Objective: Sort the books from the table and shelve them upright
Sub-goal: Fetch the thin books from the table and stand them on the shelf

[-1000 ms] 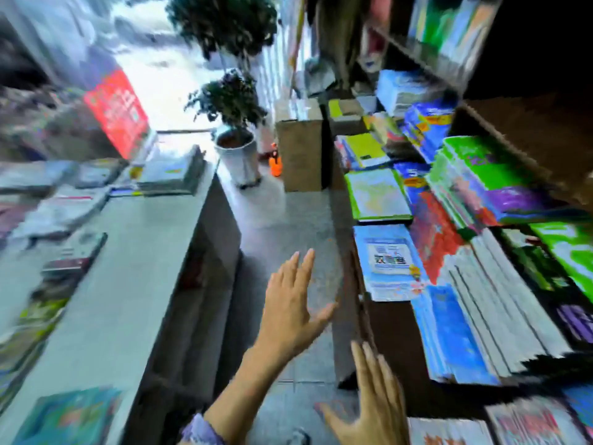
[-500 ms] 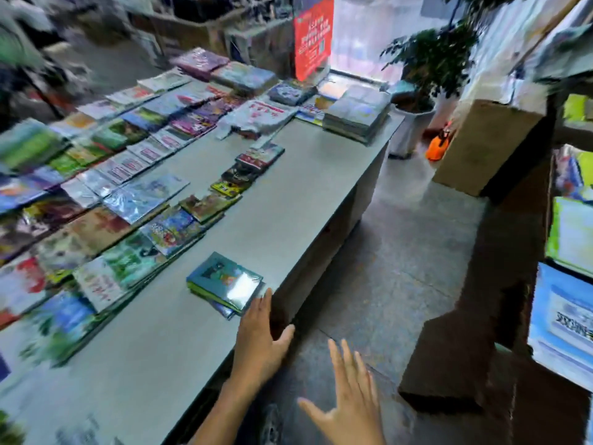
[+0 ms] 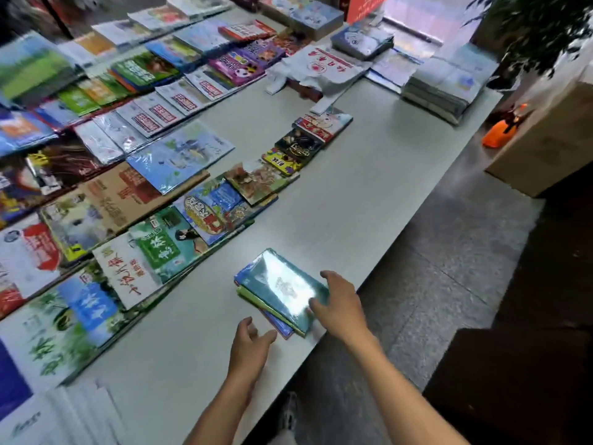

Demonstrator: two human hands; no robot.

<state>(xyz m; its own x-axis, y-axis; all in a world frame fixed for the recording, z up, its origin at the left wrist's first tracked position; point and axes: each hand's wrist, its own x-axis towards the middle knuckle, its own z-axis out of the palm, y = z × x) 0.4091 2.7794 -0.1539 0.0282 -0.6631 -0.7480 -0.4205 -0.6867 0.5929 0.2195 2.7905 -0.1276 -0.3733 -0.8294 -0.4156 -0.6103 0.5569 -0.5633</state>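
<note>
A small stack of glossy teal-covered books [image 3: 278,287] lies flat near the front edge of the long pale table [image 3: 369,175]. My right hand [image 3: 340,303] hovers over the stack's near right corner, fingers spread, thumb touching the top cover. My left hand [image 3: 248,345] is open just left of the stack's near corner, fingers apart, holding nothing. Many more books lie flat in rows across the left of the table, among them a green-covered one [image 3: 167,239] and a pale blue one [image 3: 179,152].
A short line of small books [image 3: 301,146] runs up the table's middle. White bags [image 3: 321,69] and a wrapped stack [image 3: 446,88] sit at the far end. A potted plant [image 3: 542,30], a cardboard box [image 3: 552,136] and an orange object [image 3: 499,133] stand beyond the grey tiled aisle.
The view swung from the shelves on the right to the table. Both hands moved forward to the teal stack, the right one now over its corner.
</note>
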